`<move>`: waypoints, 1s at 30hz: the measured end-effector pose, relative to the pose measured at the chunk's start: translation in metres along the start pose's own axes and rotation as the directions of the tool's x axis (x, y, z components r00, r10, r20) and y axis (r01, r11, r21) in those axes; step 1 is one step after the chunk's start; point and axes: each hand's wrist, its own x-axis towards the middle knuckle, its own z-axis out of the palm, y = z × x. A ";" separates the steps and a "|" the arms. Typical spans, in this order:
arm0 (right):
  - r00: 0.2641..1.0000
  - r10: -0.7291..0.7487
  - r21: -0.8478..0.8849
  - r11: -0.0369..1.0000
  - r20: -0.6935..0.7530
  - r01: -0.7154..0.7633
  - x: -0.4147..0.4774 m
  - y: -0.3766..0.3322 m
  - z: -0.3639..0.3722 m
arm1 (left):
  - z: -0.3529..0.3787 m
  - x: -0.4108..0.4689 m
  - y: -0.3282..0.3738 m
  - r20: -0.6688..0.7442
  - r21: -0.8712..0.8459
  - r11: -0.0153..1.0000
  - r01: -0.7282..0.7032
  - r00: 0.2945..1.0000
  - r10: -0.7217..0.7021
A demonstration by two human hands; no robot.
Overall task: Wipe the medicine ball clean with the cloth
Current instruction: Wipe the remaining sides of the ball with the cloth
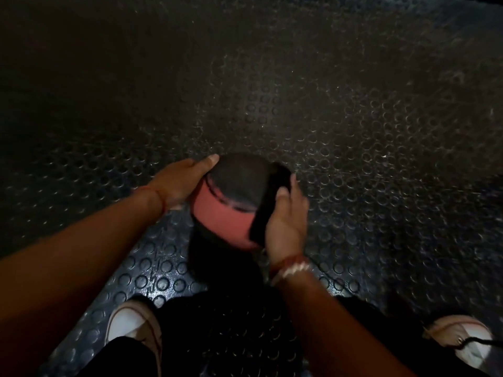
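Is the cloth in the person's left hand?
No, the dark cloth is gripped in the right hand against the medicine ball, while the left hand holds the ball bare.

Dark cloth (268,202) (blurred), partly under right hand (285,221)
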 end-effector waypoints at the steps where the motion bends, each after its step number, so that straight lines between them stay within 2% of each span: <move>1: 0.998 0.029 -0.025 0.999 0.052 -0.028 0.024 0.001 -0.004 | 0.005 -0.001 -0.007 -0.015 -0.065 0.997 -0.041 0.999 0.040; 2: 0.993 0.066 -0.015 0.998 0.094 -0.064 0.048 0.000 -0.009 | 0.011 -0.002 -0.013 -0.028 -0.173 0.982 -0.076 0.997 0.072; 4: 0.968 0.227 0.148 0.959 0.110 -0.242 0.085 -0.004 -0.017 | 0.028 -0.002 -0.018 -0.027 -0.361 0.920 -0.155 0.987 0.155; 6: 0.920 0.369 0.228 0.892 0.130 -0.390 0.112 -0.001 -0.027 | 0.043 0.000 -0.012 -0.040 -0.465 0.867 -0.180 0.982 0.182; 10: 0.860 0.481 0.378 0.774 0.172 -0.508 0.109 0.009 -0.039 | 0.056 0.008 0.011 -0.102 -0.489 0.857 -0.162 0.986 0.128; 14: 0.824 0.538 0.599 0.605 0.179 -0.525 0.080 0.023 -0.033 | 0.058 0.006 0.022 -0.104 -0.450 0.881 -0.148 0.988 0.113; 16: 0.816 0.555 0.633 0.575 0.164 -0.519 0.073 0.024 -0.029 | 0.057 0.002 0.020 -0.084 -0.436 0.896 -0.085 0.995 0.054; 19: 0.831 0.537 0.600 0.619 0.148 -0.507 0.070 0.025 -0.029 | 0.049 -0.006 0.014 -0.006 -0.402 0.914 0.051 0.998 -0.058; 20: 0.846 0.513 0.562 0.660 0.148 -0.498 0.069 0.024 -0.031 | 0.047 -0.006 0.010 -0.001 -0.373 0.927 0.047 0.999 -0.051; 23: 0.875 0.458 0.416 0.772 0.158 -0.480 0.075 0.017 -0.037 | 0.043 -0.008 0.006 -0.029 -0.250 0.963 -0.095 0.995 0.091; 26: 0.877 0.444 0.271 0.835 0.183 -0.479 0.084 0.002 -0.039 | 0.047 -0.009 0.008 -0.010 -0.238 0.968 -0.078 0.997 0.078; 28: 0.939 0.300 0.139 0.936 0.169 -0.324 0.082 -0.007 -0.038 | 0.048 -0.009 0.008 -0.007 -0.266 0.963 -0.050 0.999 0.050; 30: 0.988 0.055 -0.015 0.998 0.148 -0.053 0.066 -0.012 -0.032 | 0.049 -0.010 0.009 -0.020 -0.276 0.960 -0.042 0.999 0.038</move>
